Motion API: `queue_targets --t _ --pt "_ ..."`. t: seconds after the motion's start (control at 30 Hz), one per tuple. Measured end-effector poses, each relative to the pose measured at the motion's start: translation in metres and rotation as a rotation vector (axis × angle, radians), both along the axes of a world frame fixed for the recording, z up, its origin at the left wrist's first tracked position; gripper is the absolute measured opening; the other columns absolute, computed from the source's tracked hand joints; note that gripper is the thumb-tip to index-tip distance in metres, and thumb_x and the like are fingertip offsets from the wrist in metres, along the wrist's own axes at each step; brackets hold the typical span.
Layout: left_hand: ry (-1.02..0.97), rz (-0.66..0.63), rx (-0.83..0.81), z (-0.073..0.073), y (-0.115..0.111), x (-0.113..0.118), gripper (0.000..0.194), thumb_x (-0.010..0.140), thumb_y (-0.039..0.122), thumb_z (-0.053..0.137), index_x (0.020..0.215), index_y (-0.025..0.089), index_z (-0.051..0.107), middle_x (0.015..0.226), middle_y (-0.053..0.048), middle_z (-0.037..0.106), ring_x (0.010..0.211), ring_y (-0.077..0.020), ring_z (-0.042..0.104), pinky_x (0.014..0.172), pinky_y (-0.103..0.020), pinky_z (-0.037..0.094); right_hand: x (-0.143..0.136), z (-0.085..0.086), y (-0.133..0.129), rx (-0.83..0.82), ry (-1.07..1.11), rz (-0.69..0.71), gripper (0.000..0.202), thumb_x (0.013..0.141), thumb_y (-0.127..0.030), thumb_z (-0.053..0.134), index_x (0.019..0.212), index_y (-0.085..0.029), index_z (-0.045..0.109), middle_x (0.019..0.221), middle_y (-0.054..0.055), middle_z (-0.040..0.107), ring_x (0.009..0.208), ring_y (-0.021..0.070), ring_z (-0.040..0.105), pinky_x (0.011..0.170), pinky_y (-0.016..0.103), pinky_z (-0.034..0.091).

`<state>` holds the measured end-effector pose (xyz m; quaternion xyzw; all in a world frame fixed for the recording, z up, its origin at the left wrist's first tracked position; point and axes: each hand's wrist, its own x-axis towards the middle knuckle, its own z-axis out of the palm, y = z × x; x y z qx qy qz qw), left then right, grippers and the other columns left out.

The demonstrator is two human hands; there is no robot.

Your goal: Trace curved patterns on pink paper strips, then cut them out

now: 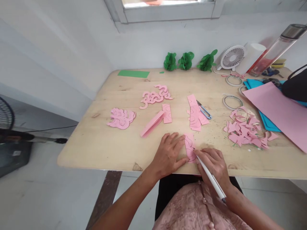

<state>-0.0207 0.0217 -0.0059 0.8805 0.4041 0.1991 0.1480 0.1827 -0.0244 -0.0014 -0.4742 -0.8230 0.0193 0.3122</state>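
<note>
A pink paper strip (189,145) with curved dark lines lies near the table's front edge. My left hand (169,153) rests flat with its fingers apart, the fingertips touching the strip's left edge. In my right hand (213,164) is a white pen (212,179), its tip at the strip's right side. Beyond the strip lie more marked pink strips (194,113), with blue-handled snips (205,111) beside them. A folded pink piece (153,124) and a short marked piece (167,113) lie farther left.
Wavy pink cutouts (122,118) lie at the left. Pink scraps (247,127), tape rolls (232,102) and a large pink sheet (280,111) are at the right. Green paper shapes (185,60), a small fan (232,57) and a bottle (273,52) stand along the back.
</note>
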Motion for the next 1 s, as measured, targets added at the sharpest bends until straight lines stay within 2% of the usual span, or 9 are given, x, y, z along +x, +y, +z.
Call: queue_targets --t 0.3,0.43,0.57,0.73,1.0 --pt "-0.013 0.009 0.008 -0.002 0.000 0.000 0.045 0.085 0.046 0.058 0.120 0.019 0.053 0.137 -0.008 0.053 0.133 -0.0300 0.038 0.111 -0.051 0.026 0.000 0.005 0.001 -0.037 0.034 -0.018 0.032 0.087 -0.011 0.052 0.116 -0.020 0.062 0.090 0.006 0.074 0.087 0.0229 0.064 0.079 0.040 0.044" --pt "-0.003 0.012 0.025 -0.002 0.000 0.000 0.042 0.086 0.046 0.057 0.118 0.019 0.054 0.136 -0.008 0.054 0.132 -0.0296 0.039 0.110 -0.051 0.027 0.000 0.010 0.008 -0.166 0.180 -0.036 0.029 0.089 -0.017 0.052 0.115 -0.022 0.063 0.085 0.004 0.073 0.081 0.0206 0.065 0.077 0.037 0.047" --pt "0.006 0.007 0.025 -0.001 0.000 0.000 0.040 0.087 0.047 0.056 0.115 0.018 0.055 0.136 -0.008 0.054 0.133 -0.0286 0.039 0.111 -0.049 0.026 -0.006 0.011 0.023 -0.247 0.328 -0.080 0.018 0.089 -0.021 0.054 0.103 -0.024 0.065 0.090 0.004 0.073 0.081 0.0197 0.066 0.076 0.036 0.049" --pt "-0.002 0.007 0.010 0.000 0.001 -0.001 0.040 0.087 0.047 0.055 0.116 0.018 0.054 0.137 -0.007 0.053 0.133 -0.0287 0.038 0.113 -0.049 0.024 -0.015 0.006 0.040 -0.279 0.316 -0.148 0.012 0.088 -0.027 0.055 0.092 -0.023 0.066 0.091 0.005 0.073 0.089 0.0226 0.067 0.082 0.039 0.049" --pt "-0.004 0.003 -0.009 0.001 0.001 -0.002 0.040 0.087 0.045 0.056 0.117 0.019 0.055 0.137 -0.008 0.053 0.133 -0.0295 0.038 0.112 -0.051 0.024 -0.017 0.004 0.045 -0.276 0.276 -0.116 0.010 0.088 -0.026 0.055 0.089 -0.023 0.065 0.089 0.005 0.074 0.086 0.0221 0.068 0.084 0.040 0.047"
